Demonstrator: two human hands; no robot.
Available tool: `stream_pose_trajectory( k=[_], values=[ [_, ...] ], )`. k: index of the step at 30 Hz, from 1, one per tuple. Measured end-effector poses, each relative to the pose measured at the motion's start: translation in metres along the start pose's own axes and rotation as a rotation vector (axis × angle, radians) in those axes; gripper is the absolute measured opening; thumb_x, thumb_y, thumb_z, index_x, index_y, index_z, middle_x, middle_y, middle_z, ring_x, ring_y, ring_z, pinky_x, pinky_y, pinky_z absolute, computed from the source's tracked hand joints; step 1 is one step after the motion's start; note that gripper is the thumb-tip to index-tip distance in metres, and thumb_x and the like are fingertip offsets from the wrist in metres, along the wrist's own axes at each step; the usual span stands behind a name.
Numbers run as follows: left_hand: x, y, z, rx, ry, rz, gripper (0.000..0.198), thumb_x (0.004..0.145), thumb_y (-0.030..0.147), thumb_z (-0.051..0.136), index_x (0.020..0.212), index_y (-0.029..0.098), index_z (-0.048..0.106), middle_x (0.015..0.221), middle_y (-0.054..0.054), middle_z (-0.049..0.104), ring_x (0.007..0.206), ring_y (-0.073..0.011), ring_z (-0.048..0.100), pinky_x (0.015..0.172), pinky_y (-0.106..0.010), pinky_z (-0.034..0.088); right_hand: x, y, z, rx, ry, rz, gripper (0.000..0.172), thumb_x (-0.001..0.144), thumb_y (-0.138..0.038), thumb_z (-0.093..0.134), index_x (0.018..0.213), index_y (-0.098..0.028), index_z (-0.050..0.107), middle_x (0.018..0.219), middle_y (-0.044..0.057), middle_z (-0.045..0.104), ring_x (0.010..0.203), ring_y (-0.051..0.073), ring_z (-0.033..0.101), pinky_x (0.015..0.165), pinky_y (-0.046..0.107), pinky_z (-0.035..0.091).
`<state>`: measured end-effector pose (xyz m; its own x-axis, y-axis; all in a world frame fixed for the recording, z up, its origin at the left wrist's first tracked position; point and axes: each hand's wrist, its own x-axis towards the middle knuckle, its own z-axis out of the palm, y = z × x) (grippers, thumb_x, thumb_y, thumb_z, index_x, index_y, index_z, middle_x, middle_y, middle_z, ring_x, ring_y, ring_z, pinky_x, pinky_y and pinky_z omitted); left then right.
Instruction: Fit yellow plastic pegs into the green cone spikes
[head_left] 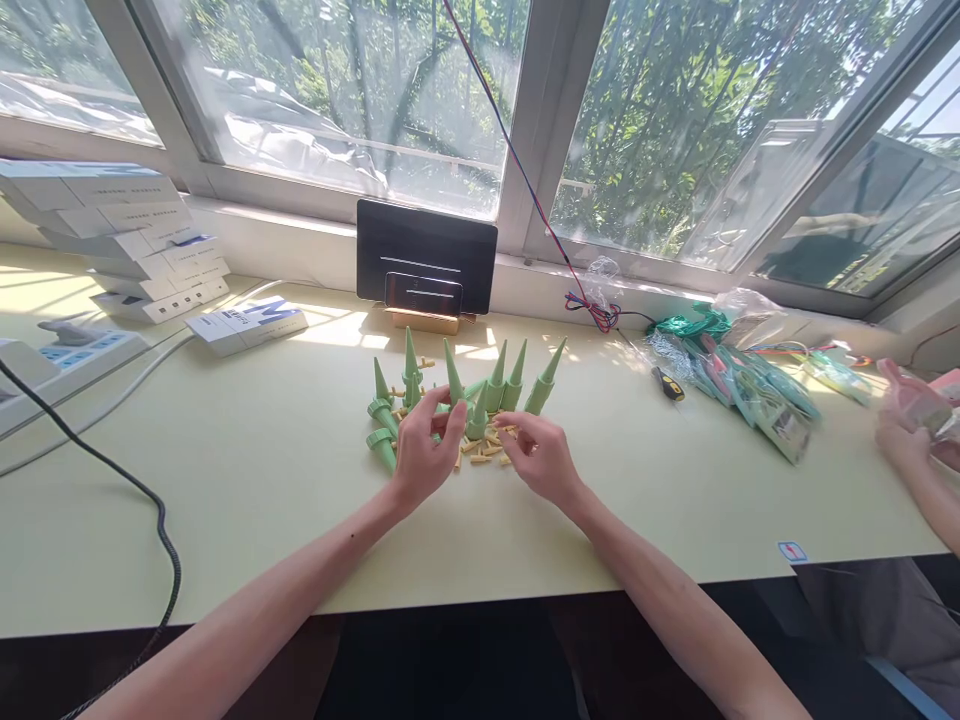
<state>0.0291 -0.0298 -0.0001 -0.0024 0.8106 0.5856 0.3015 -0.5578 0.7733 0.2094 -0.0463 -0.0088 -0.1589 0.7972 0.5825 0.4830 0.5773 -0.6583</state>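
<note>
My left hand is curled round a pale green pointed spike, whose tip rises above the fingers; the lower part is partly hidden. My right hand is bent with thumb and fingertips close together over small tan pegs; anything between those fingertips is too small to make out. Beyond and between the hands stand several more green cone spikes. Left of my left hand, green spikes with ridged collars lie tilted on the table.
A tablet and a phone lean on a stand by the window. White boxes and a power strip are at left. Bagged parts and a black-yellow tool lie right. Another person's hands hold a bag.
</note>
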Motion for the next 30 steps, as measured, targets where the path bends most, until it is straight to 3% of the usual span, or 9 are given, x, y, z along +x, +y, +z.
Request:
stream_pose_trajectory(
  k=[6, 11, 25, 30],
  values=[
    [-0.001, -0.001, 0.001, -0.042, -0.014, -0.054, 0.011, 0.093, 0.029, 0.051, 0.089, 0.019, 0.051, 0.066, 0.005, 0.048, 0.041, -0.0048, 0.042, 0.041, -0.018, 0.032, -0.004, 0.009, 0.008, -0.083, -0.238, -0.057, 0.016, 0.087, -0.015, 0.061, 0.097, -0.020, 0.072, 0.090, 0.003, 0.069, 0.052, 0.009, 0.049, 0.058, 0.025, 0.046],
    [0.001, -0.005, 0.002, -0.129, -0.045, -0.135, 0.014, 0.092, 0.032, 0.051, 0.086, 0.019, 0.051, 0.071, 0.003, 0.048, 0.043, -0.0050, 0.044, 0.040, -0.019, 0.033, -0.008, 0.012, 0.009, -0.147, -0.352, -0.076, 0.022, 0.088, -0.014, 0.062, 0.105, -0.024, 0.072, 0.095, 0.004, 0.066, 0.073, 0.014, 0.060, 0.071, 0.028, 0.049],
    [0.000, -0.002, 0.002, -0.149, -0.084, -0.144, 0.014, 0.089, 0.029, 0.054, 0.081, 0.019, 0.050, 0.069, 0.003, 0.050, 0.045, -0.0063, 0.049, 0.040, -0.018, 0.036, -0.008, 0.010, 0.007, -0.293, -0.481, -0.155, 0.020, 0.097, -0.020, 0.053, 0.108, -0.024, 0.069, 0.099, 0.005, 0.061, 0.077, 0.015, 0.060, 0.068, 0.026, 0.045],
    [-0.001, 0.001, 0.002, -0.098, -0.108, -0.107, 0.015, 0.089, 0.028, 0.054, 0.079, 0.019, 0.048, 0.062, 0.004, 0.049, 0.044, -0.0066, 0.048, 0.040, -0.017, 0.036, -0.009, 0.007, 0.006, -0.375, -0.480, -0.186, 0.022, 0.097, -0.017, 0.048, 0.111, -0.024, 0.063, 0.094, 0.004, 0.058, 0.063, 0.012, 0.051, 0.057, 0.024, 0.037]
  ],
)
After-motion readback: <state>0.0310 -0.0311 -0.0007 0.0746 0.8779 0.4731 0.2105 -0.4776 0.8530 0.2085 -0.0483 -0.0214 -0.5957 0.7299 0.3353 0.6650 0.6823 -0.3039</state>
